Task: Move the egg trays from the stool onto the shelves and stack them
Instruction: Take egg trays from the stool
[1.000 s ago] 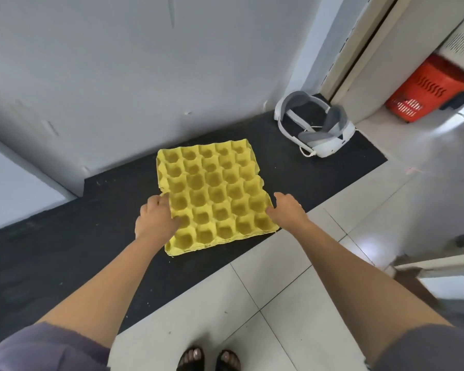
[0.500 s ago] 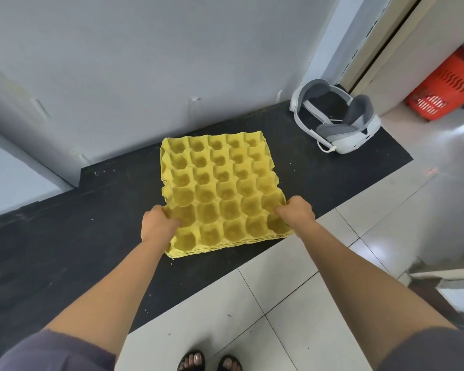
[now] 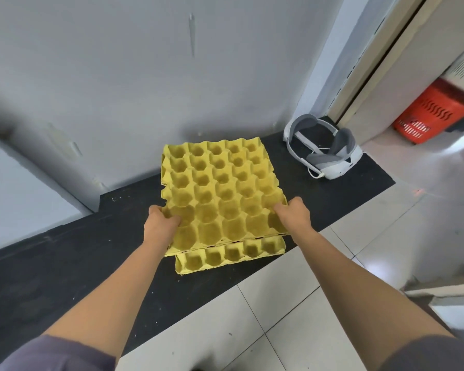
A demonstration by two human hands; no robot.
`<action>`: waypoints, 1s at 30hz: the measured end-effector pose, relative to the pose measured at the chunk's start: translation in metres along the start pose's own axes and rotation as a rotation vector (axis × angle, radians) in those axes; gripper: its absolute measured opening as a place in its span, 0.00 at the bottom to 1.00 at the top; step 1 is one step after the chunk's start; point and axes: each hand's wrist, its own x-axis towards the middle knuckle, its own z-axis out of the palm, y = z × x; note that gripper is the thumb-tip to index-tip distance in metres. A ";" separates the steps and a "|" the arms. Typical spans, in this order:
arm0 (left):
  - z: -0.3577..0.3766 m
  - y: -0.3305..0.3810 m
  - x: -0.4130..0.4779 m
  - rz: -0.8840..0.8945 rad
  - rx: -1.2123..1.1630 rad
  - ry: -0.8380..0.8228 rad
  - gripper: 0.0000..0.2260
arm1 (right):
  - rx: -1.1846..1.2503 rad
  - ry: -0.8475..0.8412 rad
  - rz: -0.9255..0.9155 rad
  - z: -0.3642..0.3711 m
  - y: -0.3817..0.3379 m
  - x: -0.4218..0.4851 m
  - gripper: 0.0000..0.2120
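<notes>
From the head view, a yellow egg tray (image 3: 220, 194) sits in front of the person with its cups facing up. It has five cups across and six deep, so its long axis runs away from the person toward the wall, with the far end swung slightly to the left.

The left hand (image 3: 160, 226) grips the tray's left edge near the front, with the thumb pressed into a cup and the fingers curled under the rim. The right hand (image 3: 292, 215) clamps the right edge near the front corner in the same way.

A second yellow tray (image 3: 231, 254) lies under it, also cups up and pointing the same way. Only its nearest row shows beyond the held tray's front edge, with a thin dark gap between the two. Whether more trays are in the gripped layer cannot be told.

The lower tray rests on a black surface (image 3: 65, 263) that runs along the foot of a grey wall (image 3: 118, 76). Pale floor tiles (image 3: 279, 317) meet its near edge. A white and grey headset (image 3: 324, 153) lies on the black surface, well to the right of the trays. A red basket (image 3: 434, 113) stands beyond a doorway at the far right.
</notes>
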 end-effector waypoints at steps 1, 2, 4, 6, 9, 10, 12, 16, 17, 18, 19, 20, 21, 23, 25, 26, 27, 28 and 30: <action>-0.007 0.009 -0.005 0.015 -0.005 0.007 0.19 | 0.006 0.009 -0.010 -0.007 -0.009 -0.006 0.23; -0.017 0.022 -0.013 0.029 -0.011 0.011 0.19 | 0.016 0.018 -0.020 -0.018 -0.021 -0.014 0.24; -0.038 0.049 -0.030 0.053 -0.019 0.011 0.20 | 0.031 0.035 -0.037 -0.041 -0.046 -0.032 0.23; -0.058 0.076 -0.044 0.080 -0.021 0.022 0.21 | 0.038 0.054 -0.063 -0.066 -0.072 -0.050 0.18; -0.093 0.126 -0.071 0.150 -0.011 0.046 0.20 | 0.067 0.100 -0.119 -0.113 -0.114 -0.082 0.14; -0.105 0.142 -0.079 0.171 -0.009 0.050 0.20 | 0.072 0.119 -0.139 -0.127 -0.128 -0.091 0.14; -0.125 0.174 -0.096 0.213 -0.023 0.051 0.20 | 0.078 0.155 -0.169 -0.155 -0.154 -0.109 0.13; -0.158 0.229 -0.129 0.289 -0.048 0.060 0.19 | 0.090 0.207 -0.213 -0.204 -0.198 -0.145 0.12; -0.167 0.242 -0.137 0.314 -0.061 0.065 0.19 | 0.102 0.215 -0.240 -0.215 -0.207 -0.153 0.11; -0.174 0.253 -0.143 0.338 -0.066 0.070 0.20 | 0.112 0.222 -0.270 -0.224 -0.214 -0.160 0.12; -0.179 0.263 -0.149 0.366 -0.062 0.074 0.20 | 0.122 0.237 -0.299 -0.232 -0.219 -0.168 0.14; -0.184 0.271 -0.153 0.392 -0.051 0.072 0.20 | 0.127 0.258 -0.325 -0.238 -0.222 -0.173 0.16; -0.188 0.277 -0.156 0.416 -0.046 0.067 0.20 | 0.130 0.272 -0.346 -0.243 -0.224 -0.179 0.17; -0.194 0.285 -0.166 0.452 -0.046 0.052 0.20 | 0.157 0.296 -0.385 -0.252 -0.226 -0.192 0.16; -0.203 0.289 -0.182 0.472 -0.048 0.041 0.23 | 0.174 0.319 -0.420 -0.259 -0.228 -0.204 0.17; -0.207 0.290 -0.192 0.476 -0.049 0.033 0.27 | 0.181 0.327 -0.447 -0.263 -0.229 -0.209 0.18; -0.213 0.292 -0.203 0.483 -0.047 0.030 0.31 | 0.188 0.329 -0.473 -0.266 -0.231 -0.216 0.19; -0.219 0.292 -0.214 0.487 -0.039 0.031 0.34 | 0.191 0.328 -0.497 -0.270 -0.233 -0.222 0.20; -0.231 0.292 -0.232 0.510 -0.026 0.052 0.35 | 0.180 0.336 -0.542 -0.276 -0.238 -0.236 0.21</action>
